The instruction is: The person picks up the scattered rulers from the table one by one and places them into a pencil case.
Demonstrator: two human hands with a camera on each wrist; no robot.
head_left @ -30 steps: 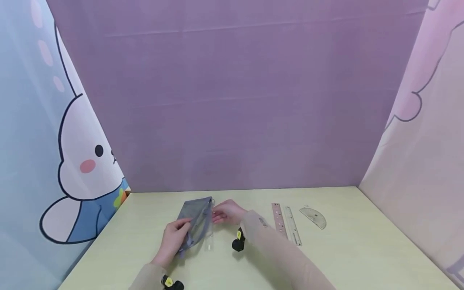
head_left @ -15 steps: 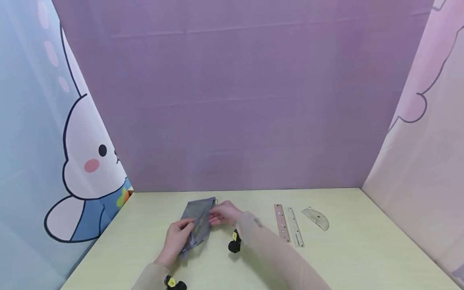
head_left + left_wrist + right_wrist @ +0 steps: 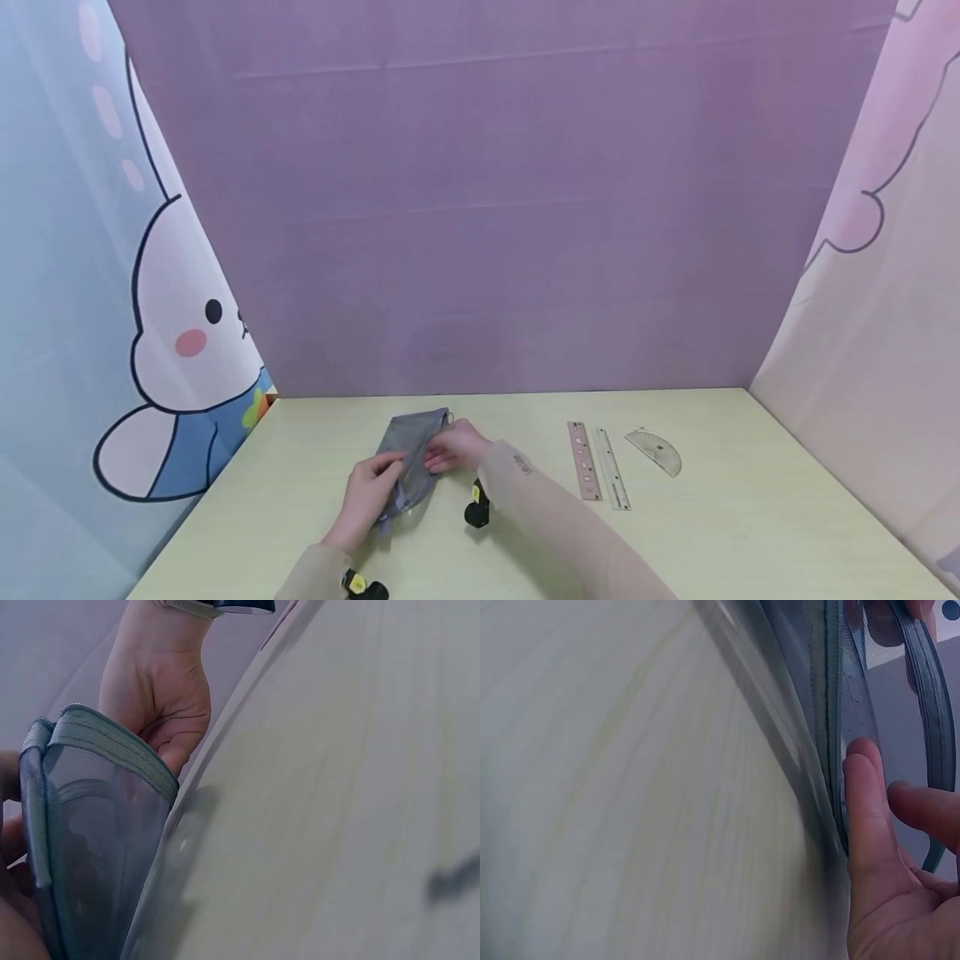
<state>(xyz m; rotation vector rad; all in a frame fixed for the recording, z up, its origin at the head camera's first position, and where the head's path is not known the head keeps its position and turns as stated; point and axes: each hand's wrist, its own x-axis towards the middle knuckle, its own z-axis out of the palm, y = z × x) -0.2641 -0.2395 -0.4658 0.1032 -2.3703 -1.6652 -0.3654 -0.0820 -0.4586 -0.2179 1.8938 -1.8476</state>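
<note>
A grey-blue mesh zip pouch [image 3: 408, 437] is held tilted above the table, its zippered mouth facing right. My left hand [image 3: 369, 492] pinches the pouch's near side between thumb and fingers. At the mouth, my right hand [image 3: 453, 447] has its fingertips between the two zipper edges. In the right wrist view, thumb and fingers pinch a clear flat plastic piece [image 3: 861, 705] with small marks, mostly inside the pouch; its exact kind cannot be made out. The left wrist view shows the open zipper edge [image 3: 112, 746] and the right hand beyond it.
To the right lie a pink ruler [image 3: 584, 460], a clear ruler [image 3: 612, 469] and a clear protractor [image 3: 655, 451], flat on the pale table [image 3: 735, 517]. A purple cloth [image 3: 510, 208] stands behind the table, with printed cloths at both sides.
My right hand has moved left and into the pouch mouth, carrying the clear piece, which hung outside below the mouth a second ago. The left hand keeps its grip on the pouch.
</note>
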